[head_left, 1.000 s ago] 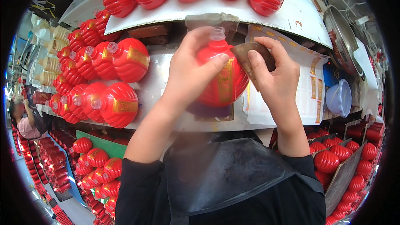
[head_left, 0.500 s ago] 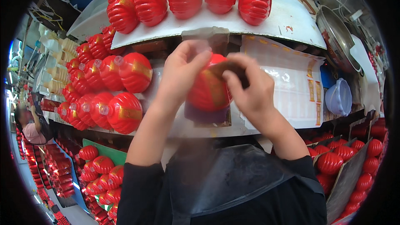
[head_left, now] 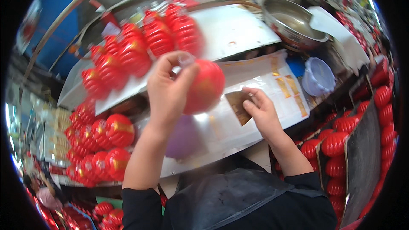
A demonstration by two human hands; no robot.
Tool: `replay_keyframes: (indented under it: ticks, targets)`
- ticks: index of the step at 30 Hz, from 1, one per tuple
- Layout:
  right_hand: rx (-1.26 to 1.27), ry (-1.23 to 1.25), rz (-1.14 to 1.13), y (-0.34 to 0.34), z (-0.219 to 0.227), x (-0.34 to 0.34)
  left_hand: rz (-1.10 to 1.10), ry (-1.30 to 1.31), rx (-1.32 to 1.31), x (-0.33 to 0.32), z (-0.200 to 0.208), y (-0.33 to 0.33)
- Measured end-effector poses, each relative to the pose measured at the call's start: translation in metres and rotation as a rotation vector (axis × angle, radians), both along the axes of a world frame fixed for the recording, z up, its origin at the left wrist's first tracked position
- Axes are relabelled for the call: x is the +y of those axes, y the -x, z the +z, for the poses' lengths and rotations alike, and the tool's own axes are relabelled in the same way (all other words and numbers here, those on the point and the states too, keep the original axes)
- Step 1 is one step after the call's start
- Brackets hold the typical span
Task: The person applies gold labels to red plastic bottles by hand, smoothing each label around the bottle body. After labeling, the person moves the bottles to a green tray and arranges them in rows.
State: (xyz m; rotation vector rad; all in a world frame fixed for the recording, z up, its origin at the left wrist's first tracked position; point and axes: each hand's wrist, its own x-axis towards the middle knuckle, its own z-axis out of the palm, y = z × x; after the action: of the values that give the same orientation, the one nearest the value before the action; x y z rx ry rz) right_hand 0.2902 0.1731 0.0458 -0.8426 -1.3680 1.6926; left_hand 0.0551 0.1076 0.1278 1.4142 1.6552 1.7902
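My left hand (head_left: 172, 81) grips a red bottle (head_left: 206, 86) by its clear neck, holding it up off the table; the bottle is blurred, with a faint gold patch on its side. Pinched between the thumb and fingers of my right hand (head_left: 260, 110) is a flat brown scraper-like piece (head_left: 239, 107) with straight edges. It stands apart from the bottle. Below the bottle a purple pad (head_left: 185, 138) lies on the work table. To the right, a white sheet (head_left: 255, 74) carries several gold label strips (head_left: 282, 87).
Red bottles (head_left: 134, 53) stand on a raised white shelf (head_left: 234, 27), and more red bottles (head_left: 119, 130) fill the table's left side. A metal basin (head_left: 292, 17) and a lilac bucket (head_left: 318, 76) stand at the right. Crates of red bottles (head_left: 334, 144) flank my right side.
The bottle has been lifted off the pad by its neck. My right hand has moved away from it with the brown piece. The view has turned toward the right.
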Motion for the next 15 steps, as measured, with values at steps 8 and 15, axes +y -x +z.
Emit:
replay_keyframes:
  ticks: [8,15]
  targets:
    - [-0.036,0.176,0.046,-0.092,0.014,0.007,0.132,-0.141,0.283,0.167,0.010,0.005]
    - [-0.351,-0.027,-0.157,-0.189,0.108,-0.048,0.332,0.040,0.493,0.231,0.006,0.031]
